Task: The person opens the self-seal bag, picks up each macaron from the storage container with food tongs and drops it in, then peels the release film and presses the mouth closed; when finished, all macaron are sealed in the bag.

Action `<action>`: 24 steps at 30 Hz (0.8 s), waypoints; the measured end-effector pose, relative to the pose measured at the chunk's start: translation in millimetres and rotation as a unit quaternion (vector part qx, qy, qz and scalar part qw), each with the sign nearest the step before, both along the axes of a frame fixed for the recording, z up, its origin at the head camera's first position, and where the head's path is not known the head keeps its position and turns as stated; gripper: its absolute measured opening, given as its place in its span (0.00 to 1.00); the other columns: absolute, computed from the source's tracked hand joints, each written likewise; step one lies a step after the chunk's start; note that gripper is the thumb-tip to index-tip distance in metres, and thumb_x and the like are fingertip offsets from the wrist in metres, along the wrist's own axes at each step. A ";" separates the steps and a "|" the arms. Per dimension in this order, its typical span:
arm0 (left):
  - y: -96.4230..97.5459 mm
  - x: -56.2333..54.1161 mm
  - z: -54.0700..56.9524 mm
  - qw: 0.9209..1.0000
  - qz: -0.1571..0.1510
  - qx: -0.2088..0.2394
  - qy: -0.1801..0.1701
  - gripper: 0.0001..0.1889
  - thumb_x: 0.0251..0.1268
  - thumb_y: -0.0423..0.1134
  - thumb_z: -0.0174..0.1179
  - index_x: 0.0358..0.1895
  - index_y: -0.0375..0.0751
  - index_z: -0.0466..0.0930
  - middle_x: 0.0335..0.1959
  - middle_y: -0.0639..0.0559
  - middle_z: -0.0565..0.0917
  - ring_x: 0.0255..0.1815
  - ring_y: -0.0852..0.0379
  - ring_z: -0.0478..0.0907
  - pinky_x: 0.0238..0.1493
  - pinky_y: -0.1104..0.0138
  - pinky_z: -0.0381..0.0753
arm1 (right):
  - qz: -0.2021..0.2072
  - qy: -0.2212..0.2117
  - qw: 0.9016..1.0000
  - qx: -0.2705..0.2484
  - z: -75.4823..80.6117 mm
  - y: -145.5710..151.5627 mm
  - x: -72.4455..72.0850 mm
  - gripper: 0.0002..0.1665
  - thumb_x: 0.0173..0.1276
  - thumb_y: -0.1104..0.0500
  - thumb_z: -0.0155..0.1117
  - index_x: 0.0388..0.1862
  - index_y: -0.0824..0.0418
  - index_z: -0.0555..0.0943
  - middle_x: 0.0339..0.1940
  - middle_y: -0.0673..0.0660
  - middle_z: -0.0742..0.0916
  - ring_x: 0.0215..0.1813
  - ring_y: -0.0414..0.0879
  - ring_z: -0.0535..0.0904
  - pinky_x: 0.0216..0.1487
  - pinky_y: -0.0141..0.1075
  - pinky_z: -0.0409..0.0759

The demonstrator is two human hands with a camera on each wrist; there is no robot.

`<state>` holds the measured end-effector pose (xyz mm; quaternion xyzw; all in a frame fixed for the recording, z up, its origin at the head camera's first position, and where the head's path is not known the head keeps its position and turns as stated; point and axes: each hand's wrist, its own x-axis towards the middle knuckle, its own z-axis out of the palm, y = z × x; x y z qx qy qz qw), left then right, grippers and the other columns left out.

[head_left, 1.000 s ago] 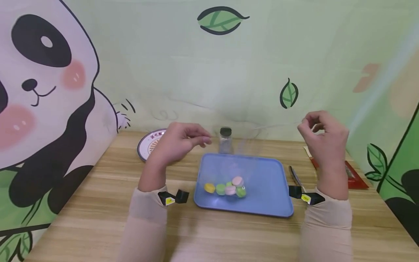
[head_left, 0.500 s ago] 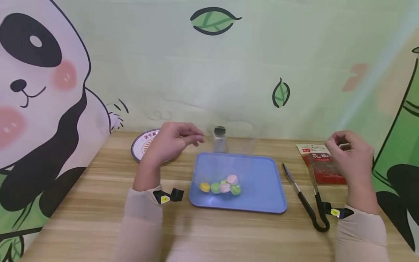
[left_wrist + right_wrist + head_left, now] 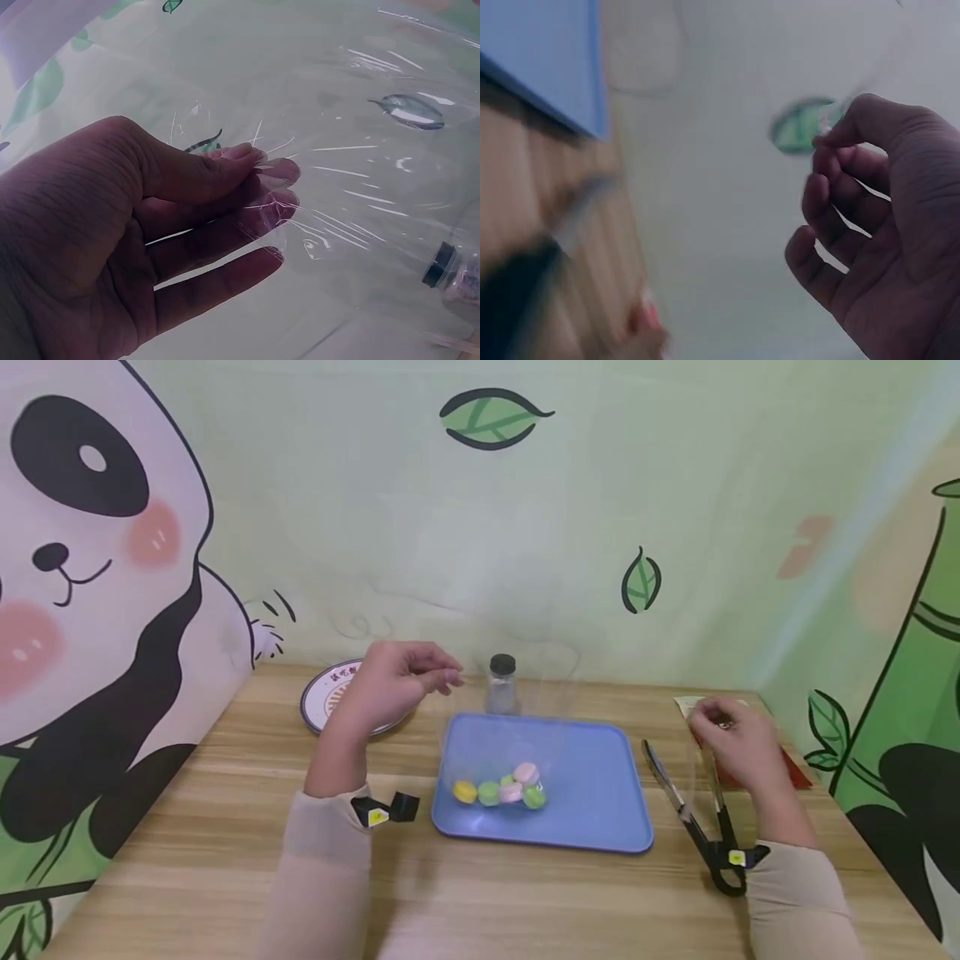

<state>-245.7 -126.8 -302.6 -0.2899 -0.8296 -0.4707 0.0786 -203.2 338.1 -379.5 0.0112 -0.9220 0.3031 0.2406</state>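
Note:
In the head view my left hand (image 3: 397, 685) pinches the upper edge of a clear plastic bag (image 3: 510, 743), thumb against fingers. The left wrist view shows the bag (image 3: 352, 195) creased where the thumb and fingertips hold it. Several macarons (image 3: 511, 792), yellow, green and pink, show at the bag's lower end, over a blue tray (image 3: 600, 785). To the right of the tray, my right hand (image 3: 738, 739) pinches a thin clear strip (image 3: 691, 777) hanging from its fingertips. Only a small whitish bit of it shows at the thumb in the right wrist view.
A black-handled pair of tongs (image 3: 701, 839) lies right of the tray, partly under the right wrist. Behind that hand is a red packet (image 3: 795, 772). A black-capped jar (image 3: 502, 685) stands behind the tray, and a patterned plate (image 3: 318, 697) lies at left.
My right hand has swung right and down, then back left over the tongs, with the clear strip drawn away from the bag. My left hand keeps its pinch almost in place.

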 end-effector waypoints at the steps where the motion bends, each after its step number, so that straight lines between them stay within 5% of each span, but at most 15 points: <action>1: -0.2 -0.4 -0.3 1.000 0.002 0.001 -0.003 0.05 0.69 0.35 0.65 0.40 0.50 0.89 0.33 0.61 0.89 0.34 0.58 0.86 0.38 0.57 0.81 | 0.035 -0.024 0.999 0.011 -5.2 -10.1 -6.4 0.11 0.72 0.55 0.59 0.43 0.60 0.84 0.36 0.55 0.86 0.39 0.45 0.79 0.37 0.33 0.75; 6: 0.1 -2.0 -2.8 1.000 0.005 0.002 -0.021 0.05 0.70 0.36 0.64 0.40 0.51 0.88 0.33 0.61 0.89 0.35 0.59 0.86 0.38 0.57 0.80 | 0.107 -0.067 0.991 0.048 -35.6 -55.5 -39.7 0.07 0.70 0.59 0.62 0.38 0.60 0.84 0.31 0.54 0.86 0.34 0.47 0.78 0.35 0.40 0.76; 13: -0.8 -0.7 -5.4 1.000 0.002 0.006 -0.024 0.05 0.71 0.37 0.63 0.41 0.52 0.88 0.36 0.58 0.89 0.36 0.58 0.86 0.41 0.57 0.81 | 0.053 -0.066 0.992 0.097 -48.9 -86.6 -63.9 0.08 0.66 0.56 0.62 0.35 0.59 0.84 0.27 0.52 0.85 0.26 0.44 0.76 0.29 0.39 0.73; 19: -0.7 -0.6 -3.3 1.000 -0.004 0.005 -0.004 0.05 0.71 0.37 0.63 0.41 0.51 0.88 0.35 0.60 0.89 0.35 0.59 0.86 0.40 0.58 0.83 | 0.061 -0.105 0.992 0.013 -45.4 -90.4 -68.3 0.10 0.66 0.57 0.61 0.39 0.63 0.82 0.23 0.54 0.86 0.22 0.43 0.76 0.23 0.36 0.73; 24: 1.3 0.4 -2.3 1.000 -0.009 0.006 -0.009 0.05 0.71 0.37 0.63 0.41 0.51 0.88 0.34 0.60 0.89 0.35 0.58 0.86 0.42 0.60 0.84 | 0.106 -0.168 0.972 -0.125 -44.6 -88.8 -68.2 0.10 0.68 0.60 0.61 0.44 0.65 0.79 0.18 0.53 0.84 0.15 0.40 0.71 0.16 0.32 0.68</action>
